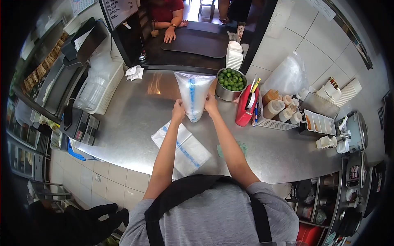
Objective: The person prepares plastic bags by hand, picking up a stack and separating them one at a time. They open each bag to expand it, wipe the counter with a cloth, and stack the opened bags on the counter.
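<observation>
On my feed I've got the left hand (179, 110) and right hand (211, 105) each gripping a side of a plastic bag (193, 96), over the tabletop (119, 125) near a pot (227, 96) of limes (231, 78). Flat plastic (192, 159) lies closer in.

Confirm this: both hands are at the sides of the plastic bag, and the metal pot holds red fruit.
Not red: the head view shows green fruit in the metal pot. The left hand and right hand are at the sides of the plastic bag.
</observation>
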{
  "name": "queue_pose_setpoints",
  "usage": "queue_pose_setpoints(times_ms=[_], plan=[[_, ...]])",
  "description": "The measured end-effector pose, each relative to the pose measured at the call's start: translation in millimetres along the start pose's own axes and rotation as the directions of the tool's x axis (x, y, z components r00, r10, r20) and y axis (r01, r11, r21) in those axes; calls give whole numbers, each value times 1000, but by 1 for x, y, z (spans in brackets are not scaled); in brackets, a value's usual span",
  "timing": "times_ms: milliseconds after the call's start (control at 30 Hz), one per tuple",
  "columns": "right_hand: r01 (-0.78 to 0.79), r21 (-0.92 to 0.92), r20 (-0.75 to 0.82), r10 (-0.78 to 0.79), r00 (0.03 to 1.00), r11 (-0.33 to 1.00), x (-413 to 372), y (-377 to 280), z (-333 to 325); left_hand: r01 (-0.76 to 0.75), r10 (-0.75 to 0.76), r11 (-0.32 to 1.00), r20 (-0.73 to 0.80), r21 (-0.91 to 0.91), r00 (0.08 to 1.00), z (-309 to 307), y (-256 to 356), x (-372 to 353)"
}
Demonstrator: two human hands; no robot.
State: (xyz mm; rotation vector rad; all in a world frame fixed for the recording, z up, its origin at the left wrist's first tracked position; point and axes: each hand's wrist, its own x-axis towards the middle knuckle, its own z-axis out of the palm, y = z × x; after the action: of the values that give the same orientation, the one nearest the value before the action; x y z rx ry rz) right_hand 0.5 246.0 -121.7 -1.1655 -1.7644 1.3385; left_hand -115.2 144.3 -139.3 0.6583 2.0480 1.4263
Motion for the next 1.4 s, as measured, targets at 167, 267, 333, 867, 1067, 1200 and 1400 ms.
queue_pose_setpoints(times_ms=[167,267,333,867,1067,1200,1400], plan=[[-284,335,297,186,937,898,6,33,-14,-256,236,962,-187,-93,954,-12,-15,-21],[-271,406,296,155,942,873,-37,23,-56,-400,527,791,-184,463,830,-52,-41,-70],[-290,379,302,178,937,879,-62,35,-67,-292,627,597,-208,747,750,-60,-53,-115],[-68,353,583,-162,796,933,-131,-18,-22,-479,538,842,-320,247,780,-70,19,-167],[13,412,476,-227,849,911,-124,-35,-49,-18,71,916,119,-400,990,-91,28,-146],[-48,659,326,-228,918,750,-118,-50,-64,-123,183,879,88,-461,979,-84,31,-136],[-117,472,384,-85,920,874,-91,-17,-164,-218,183,856,-119,-469,976,-113,50,-129]])
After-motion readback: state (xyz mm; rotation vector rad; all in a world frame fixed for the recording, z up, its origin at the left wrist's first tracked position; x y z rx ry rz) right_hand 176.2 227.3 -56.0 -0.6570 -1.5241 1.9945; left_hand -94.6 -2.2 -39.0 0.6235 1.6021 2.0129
